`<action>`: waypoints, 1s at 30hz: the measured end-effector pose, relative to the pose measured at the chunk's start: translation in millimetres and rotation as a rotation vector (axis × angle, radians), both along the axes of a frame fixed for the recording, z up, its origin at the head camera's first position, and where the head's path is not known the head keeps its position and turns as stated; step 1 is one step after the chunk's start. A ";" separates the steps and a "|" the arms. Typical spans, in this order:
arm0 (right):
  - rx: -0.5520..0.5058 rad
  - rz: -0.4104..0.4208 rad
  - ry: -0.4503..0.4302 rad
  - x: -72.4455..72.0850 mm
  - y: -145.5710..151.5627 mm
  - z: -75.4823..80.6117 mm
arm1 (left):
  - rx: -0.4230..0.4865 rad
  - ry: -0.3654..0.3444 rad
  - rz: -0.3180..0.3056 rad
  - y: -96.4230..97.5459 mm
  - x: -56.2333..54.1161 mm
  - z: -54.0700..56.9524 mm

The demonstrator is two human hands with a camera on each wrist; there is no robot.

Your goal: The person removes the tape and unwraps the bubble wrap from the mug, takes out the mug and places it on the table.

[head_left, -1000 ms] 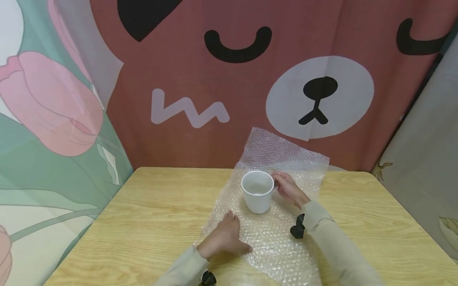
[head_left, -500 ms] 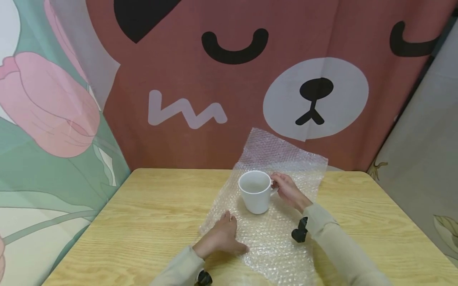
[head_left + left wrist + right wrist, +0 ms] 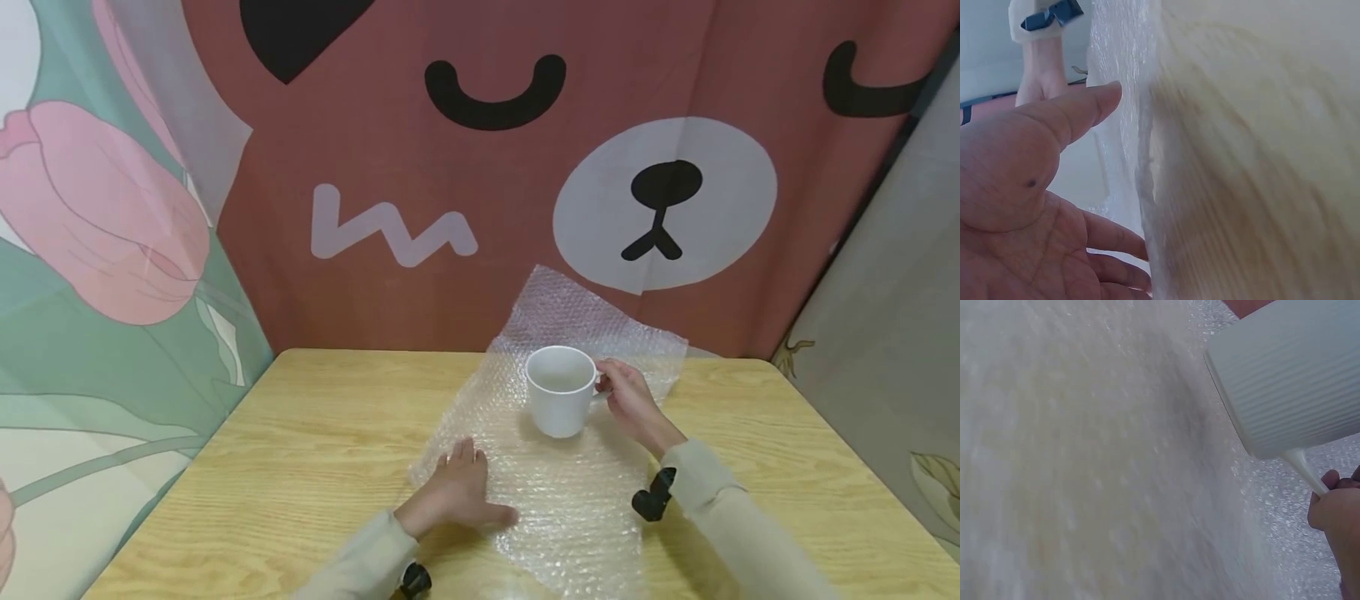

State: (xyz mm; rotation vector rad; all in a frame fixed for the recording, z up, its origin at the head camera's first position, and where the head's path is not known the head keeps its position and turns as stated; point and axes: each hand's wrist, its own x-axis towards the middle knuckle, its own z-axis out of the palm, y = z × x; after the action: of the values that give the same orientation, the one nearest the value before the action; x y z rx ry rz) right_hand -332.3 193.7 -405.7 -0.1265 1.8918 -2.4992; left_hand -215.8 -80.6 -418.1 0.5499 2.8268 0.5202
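A white mug (image 3: 560, 393) stands upright over a sheet of bubble wrap (image 3: 555, 500) on the wooden table. My right hand (image 3: 633, 404) pinches its handle (image 3: 1302, 469) from the right. In the right wrist view, the mug's ribbed side (image 3: 1297, 381) shows, and its base looks slightly raised off the wrap. Toward the front left, my left hand (image 3: 457, 492) rests at the wrap's left edge with fingers stretched and thumb spread. From the left wrist, its palm (image 3: 1016, 200) faces the camera and the fingertips touch the wrap's edge (image 3: 1147, 156).
The light wooden table (image 3: 300, 450) extends to both sides of the wrap. A brown curtain (image 3: 420, 308) with a printed bear hangs behind, and the wrap's far end leans against it. Patterned cloths (image 3: 112, 383) flank the table.
The right hand has moved the mug to the right and a little away, after turning it so its handle shows. The left hand has shifted slightly left.
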 end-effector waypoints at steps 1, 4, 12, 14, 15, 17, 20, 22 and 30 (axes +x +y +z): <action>-0.013 -0.008 0.005 2.0 2.1 1.8 | -0.003 0.000 0.000 -1.4 -0.6 -0.3; -0.037 -0.030 0.023 8.4 7.7 7.5 | -0.001 0.001 -0.001 -6.2 -1.7 -0.7; -0.066 -0.076 0.058 21.6 21.5 17.8 | 0.046 0.026 -0.001 -14.1 0.5 -2.9; -0.082 -0.090 0.063 24.6 24.3 20.2 | 0.067 0.039 -0.008 -12.3 2.2 -2.7; -0.092 -0.095 0.067 26.5 25.4 21.5 | 0.070 0.047 -0.015 -10.7 3.3 -2.4; -0.114 -0.109 0.078 29.9 27.5 24.0 | 0.072 0.061 -0.036 -6.9 5.9 -1.5; -0.148 -0.125 0.103 35.3 29.8 28.4 | 0.058 0.059 -0.086 -0.1 11.1 0.7; -0.174 -0.134 0.120 38.6 31.6 31.5 | 0.045 0.045 -0.119 4.2 15.6 2.1; -0.280 -0.202 0.164 51.2 41.8 43.1 | 0.006 0.007 -0.132 10.7 24.9 1.2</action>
State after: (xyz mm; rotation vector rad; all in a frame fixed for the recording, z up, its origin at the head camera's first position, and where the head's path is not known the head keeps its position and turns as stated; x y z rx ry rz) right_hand -281.1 235.5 -362.6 -0.1516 1.6690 -2.9665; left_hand -190.9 -69.9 -416.9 0.7349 2.7720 0.5032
